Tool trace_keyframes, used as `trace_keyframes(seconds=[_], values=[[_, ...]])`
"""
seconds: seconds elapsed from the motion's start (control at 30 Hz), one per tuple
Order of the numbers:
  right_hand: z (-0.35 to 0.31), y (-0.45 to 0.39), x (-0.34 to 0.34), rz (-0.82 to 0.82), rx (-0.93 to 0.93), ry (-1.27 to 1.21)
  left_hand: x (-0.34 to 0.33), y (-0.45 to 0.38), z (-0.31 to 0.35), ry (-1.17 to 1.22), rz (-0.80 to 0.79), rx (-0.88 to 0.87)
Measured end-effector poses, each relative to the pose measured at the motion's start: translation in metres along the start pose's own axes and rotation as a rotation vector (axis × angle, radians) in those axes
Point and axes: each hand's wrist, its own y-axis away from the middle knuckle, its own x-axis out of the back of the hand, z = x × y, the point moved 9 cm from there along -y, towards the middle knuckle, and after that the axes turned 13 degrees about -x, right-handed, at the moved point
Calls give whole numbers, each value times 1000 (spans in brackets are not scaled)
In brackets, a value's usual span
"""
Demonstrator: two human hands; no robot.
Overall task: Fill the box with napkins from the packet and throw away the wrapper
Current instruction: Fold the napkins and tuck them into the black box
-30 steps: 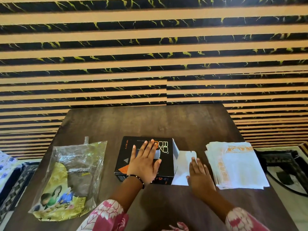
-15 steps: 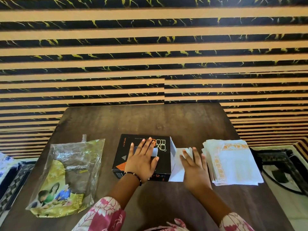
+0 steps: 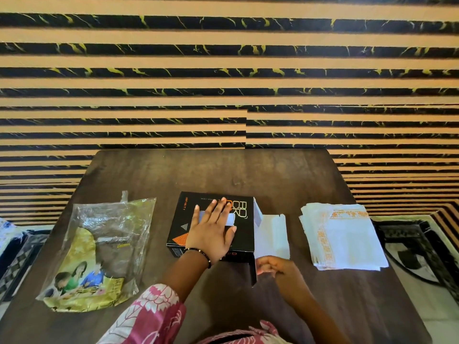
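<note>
A black box (image 3: 242, 220) with orange print lies flat in the middle of the brown table (image 3: 223, 170). My left hand (image 3: 213, 229) rests flat on its top, fingers straight. The box's white end flap (image 3: 272, 233) lies open to the right. My right hand (image 3: 277, 266) is at the flap's near edge with fingers curled, pinching a side flap. A stack of white napkins (image 3: 342, 234) with orange borders sits to the right. The clear and yellow plastic wrapper (image 3: 99, 252) lies flat on the left, looking empty.
A striped black and tan wall (image 3: 228, 83) stands right behind the table. Dark patterned furniture or rugs show past the table's right edge (image 3: 422, 247) and left edge (image 3: 17, 259). My pink floral sleeves (image 3: 149, 316) fill the bottom of the view.
My right hand slid off the white flap toward me and curled its fingers at the flap's near edge. My left hand stayed pressed on the box.
</note>
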Motion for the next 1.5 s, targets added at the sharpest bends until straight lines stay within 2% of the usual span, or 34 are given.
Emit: trace_keyframes(seconds=[0.2,0.33,0.5,0.6,0.67,0.83,1.07,1.37,1.5], values=[[-8,-2,-28,-132,-21,-105,1,3,9,67,15,52],[-1,-6,-27,-100,-60,-140,-8,8,37,4,-84,-160],[-4,-29,-3,-160,-77,-280,-16,2,32,-12,-120,-180],[-26,-47,7,-219,-81,-494,-15,2,33,-14,-106,-177],[-39,-55,9,-259,-138,-551,-15,3,34,-12,-101,-178],[-55,-84,38,-236,-205,-665,-15,4,34,-17,-96,-184],[-96,-93,37,-308,-134,-518,-14,4,33,-15,-87,-186],[-103,-101,27,-180,-90,-297,-15,3,34,-15,-127,-140],[-103,-97,26,-213,-56,-265,-14,1,33,-14,-139,-127]])
